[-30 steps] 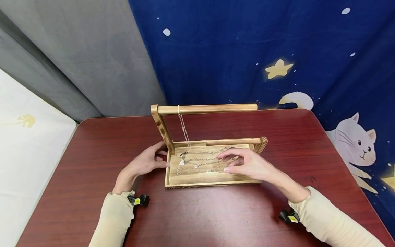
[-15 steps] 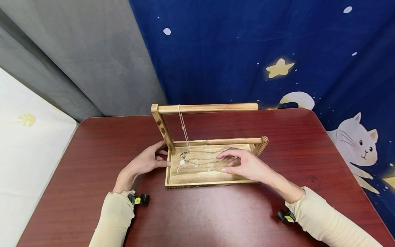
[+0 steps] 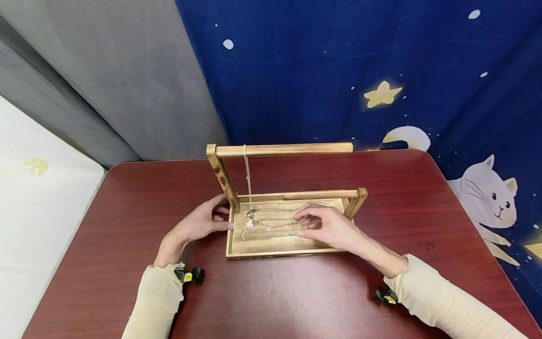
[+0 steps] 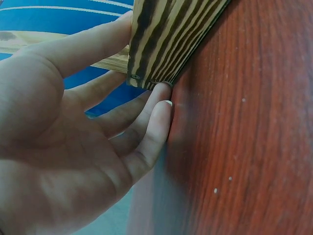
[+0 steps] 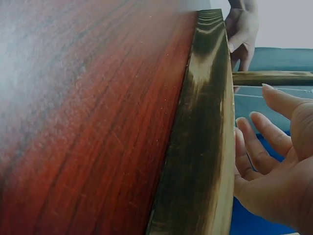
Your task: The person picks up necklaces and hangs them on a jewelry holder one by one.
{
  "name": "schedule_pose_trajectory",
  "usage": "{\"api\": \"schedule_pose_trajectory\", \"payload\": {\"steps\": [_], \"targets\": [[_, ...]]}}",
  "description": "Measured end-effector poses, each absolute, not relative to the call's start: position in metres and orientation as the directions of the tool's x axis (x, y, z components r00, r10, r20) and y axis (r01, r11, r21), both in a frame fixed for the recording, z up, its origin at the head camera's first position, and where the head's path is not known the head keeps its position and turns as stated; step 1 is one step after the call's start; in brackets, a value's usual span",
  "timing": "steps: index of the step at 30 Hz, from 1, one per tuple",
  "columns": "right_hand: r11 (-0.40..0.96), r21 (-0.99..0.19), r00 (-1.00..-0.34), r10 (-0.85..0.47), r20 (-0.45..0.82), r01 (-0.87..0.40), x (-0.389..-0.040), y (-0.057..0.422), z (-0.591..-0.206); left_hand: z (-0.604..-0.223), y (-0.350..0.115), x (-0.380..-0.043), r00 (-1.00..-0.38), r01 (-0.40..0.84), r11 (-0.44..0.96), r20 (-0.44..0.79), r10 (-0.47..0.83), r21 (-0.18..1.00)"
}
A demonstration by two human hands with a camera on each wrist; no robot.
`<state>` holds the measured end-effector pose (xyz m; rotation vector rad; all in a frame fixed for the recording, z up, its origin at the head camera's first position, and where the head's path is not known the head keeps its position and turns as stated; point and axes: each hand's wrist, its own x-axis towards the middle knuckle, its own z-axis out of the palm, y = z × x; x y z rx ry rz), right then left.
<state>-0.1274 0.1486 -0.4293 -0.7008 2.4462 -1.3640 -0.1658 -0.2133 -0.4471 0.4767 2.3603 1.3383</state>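
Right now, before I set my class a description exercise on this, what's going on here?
A person is working at a wooden tray on a dark red table. The left hand touches its left end. The right hand is over the tray, by the necklaces lying there; whether it touches one is unclear. Another necklace hangs from the upper bar, near its left end.

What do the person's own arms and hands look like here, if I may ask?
The left hand and right hand wear no gloves. Both sleeves are cream with gathered cuffs. Near each cuff sits a small black device with a yellow label; its marking is too small to read.
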Motion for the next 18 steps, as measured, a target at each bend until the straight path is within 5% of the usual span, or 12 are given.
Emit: {"api": "schedule_pose_trajectory", "payload": {"steps": [18], "targets": [[0.586, -0.72, -0.85, -0.527, 0.01, -0.372, -0.135, 0.131, -0.432, -0.446, -0.213, -0.165, -0.862, 0.118, 0.456, -0.137, 0.488, 0.882]]}}
